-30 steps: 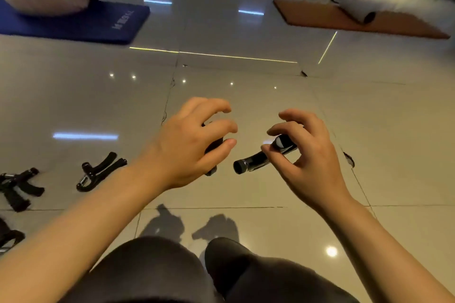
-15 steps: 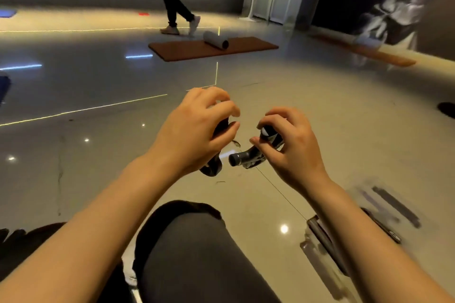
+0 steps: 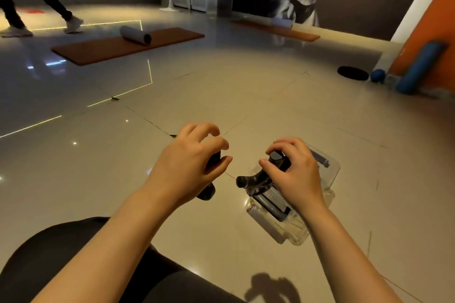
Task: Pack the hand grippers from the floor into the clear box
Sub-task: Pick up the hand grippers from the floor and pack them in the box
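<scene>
The floor (image 3: 246, 96) is glossy tile, with an orange mat (image 3: 98, 48) and a rolled mat (image 3: 135, 35) well off, and someone's legs (image 3: 37, 2) walking past farther back. Nearer, the clear box (image 3: 327, 179) sits on the floor under the right hand, with at least one dark gripper already lying inside it. The left hand (image 3: 189, 167) is curled around a black gripper (image 3: 209, 179), held above the floor beside the box, not over it. The right hand (image 3: 293, 174) pinches a second gripper (image 3: 258, 178) with thumb and fingers; that one hangs over the box's near edge, one handle poking out past the rim toward the left hand.

The risk, as I judge it: the right gripper is let go while that handle still overhangs the rim, so it tips out or knocks the light box sideways on the slick tile. The splayed handles could also snag on the one already inside and sit proud, leaving poor room for the left gripper.
</scene>
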{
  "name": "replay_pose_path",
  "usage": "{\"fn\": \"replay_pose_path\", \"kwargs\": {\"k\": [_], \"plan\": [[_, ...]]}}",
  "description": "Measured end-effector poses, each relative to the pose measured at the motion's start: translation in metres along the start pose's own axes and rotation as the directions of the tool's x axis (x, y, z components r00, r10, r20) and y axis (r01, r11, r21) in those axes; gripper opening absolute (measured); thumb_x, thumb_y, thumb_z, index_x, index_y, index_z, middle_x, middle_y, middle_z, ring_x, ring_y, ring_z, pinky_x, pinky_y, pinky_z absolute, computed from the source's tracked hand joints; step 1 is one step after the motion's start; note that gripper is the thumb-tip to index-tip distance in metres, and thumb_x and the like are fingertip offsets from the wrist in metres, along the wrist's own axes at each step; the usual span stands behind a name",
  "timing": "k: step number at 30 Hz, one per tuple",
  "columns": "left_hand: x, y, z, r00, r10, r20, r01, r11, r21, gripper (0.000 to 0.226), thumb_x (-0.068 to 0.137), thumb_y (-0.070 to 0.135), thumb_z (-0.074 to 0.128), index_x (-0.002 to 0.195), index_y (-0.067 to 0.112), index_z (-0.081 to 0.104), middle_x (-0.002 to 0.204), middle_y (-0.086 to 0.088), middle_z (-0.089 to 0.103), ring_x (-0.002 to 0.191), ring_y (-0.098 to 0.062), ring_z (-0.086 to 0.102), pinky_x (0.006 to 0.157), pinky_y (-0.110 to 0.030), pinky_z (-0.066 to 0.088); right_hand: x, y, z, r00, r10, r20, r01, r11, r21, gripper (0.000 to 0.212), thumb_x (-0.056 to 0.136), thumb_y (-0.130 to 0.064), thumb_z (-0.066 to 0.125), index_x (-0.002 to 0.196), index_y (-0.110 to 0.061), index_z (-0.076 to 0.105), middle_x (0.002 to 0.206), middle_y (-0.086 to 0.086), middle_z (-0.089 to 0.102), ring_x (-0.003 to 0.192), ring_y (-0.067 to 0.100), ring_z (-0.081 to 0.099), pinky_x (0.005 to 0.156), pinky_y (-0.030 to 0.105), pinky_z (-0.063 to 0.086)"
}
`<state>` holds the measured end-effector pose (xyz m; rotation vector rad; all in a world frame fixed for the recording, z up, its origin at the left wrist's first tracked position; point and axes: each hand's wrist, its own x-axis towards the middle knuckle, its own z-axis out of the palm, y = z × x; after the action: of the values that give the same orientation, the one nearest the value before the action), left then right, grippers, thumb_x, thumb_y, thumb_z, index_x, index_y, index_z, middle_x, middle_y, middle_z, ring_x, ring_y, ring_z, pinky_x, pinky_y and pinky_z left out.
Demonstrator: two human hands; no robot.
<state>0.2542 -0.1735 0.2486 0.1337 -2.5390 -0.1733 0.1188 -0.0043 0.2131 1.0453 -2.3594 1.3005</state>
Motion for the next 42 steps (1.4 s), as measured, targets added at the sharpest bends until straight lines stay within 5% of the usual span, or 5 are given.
{"fn": "replay_pose_path", "kwargs": {"k": [8,17,24,35,42], "plan": [[0.036,0.028,0.043,0.997,-0.013,-0.081,0.004,0.994,-0.106,0.018,0.079,0.032,0.066,0.091,0.018,0.066,0.111,-0.005,0.059,0.106,-0.025,0.048,0.074,-0.033,0.047,-0.013,0.036,-0.022,0.991,0.127,-0.038,-0.129,0.99,-0.06,0.015,0.074,-0.018,0.077,0.084,-0.018,0.067,0.094,-0.012,0.057,0.095,0.009,0.052,0.081,0.008,0.037],[0.027,-0.013,0.134,0.991,-0.127,0.035,0.131,0.955,-0.264,0.029,0.081,0.039,0.051,0.089,0.018,0.069,0.108,-0.003,0.059,0.102,-0.02,0.046,0.077,-0.029,0.037,-0.023,0.102,-0.005,0.932,0.349,0.102,-0.321,0.92,-0.224,0.017,0.071,-0.012,0.076,0.08,-0.022,0.065,0.094,-0.013,0.058,0.097,0.005,0.051,0.081,0.004,0.032],[0.05,-0.021,0.167,0.965,0.142,0.223,-0.102,0.978,-0.181,0.029,0.078,0.04,0.046,0.077,0.019,0.066,0.08,0.004,0.061,0.081,-0.024,0.059,0.054,-0.033,0.052,0.041,0.119,-0.005,0.926,0.327,0.19,-0.281,0.931,-0.233,0.012,0.075,-0.022,0.075,0.081,-0.026,0.065,0.085,-0.02,0.059,0.096,0.006,0.049,0.078,0.005,0.031],[0.092,0.046,0.181,0.956,0.076,0.282,-0.024,0.983,-0.182,0.02,0.068,0.034,0.078,0.079,0.022,0.068,0.081,0.006,0.062,0.083,-0.021,0.06,0.051,-0.029,0.051,0.027,0.171,-0.053,0.913,0.39,0.122,-0.365,0.912,-0.186,0.011,0.078,-0.028,0.073,0.084,-0.03,0.065,0.089,-0.018,0.061,0.093,0.005,0.049,0.079,0.011,0.034],[0.114,0.117,0.196,0.959,0.056,0.278,0.008,0.974,-0.226,0.021,0.077,0.037,0.071,0.094,0.024,0.068,0.091,0.007,0.062,0.092,-0.019,0.055,0.061,-0.029,0.048,0.007,0.185,-0.107,0.922,0.377,0.094,-0.354,0.915,-0.194,0.017,0.077,-0.027,0.074,0.082,-0.037,0.06,0.086,-0.024,0.059,0.09,0.003,0.048,0.076,0.009,0.032]]}}
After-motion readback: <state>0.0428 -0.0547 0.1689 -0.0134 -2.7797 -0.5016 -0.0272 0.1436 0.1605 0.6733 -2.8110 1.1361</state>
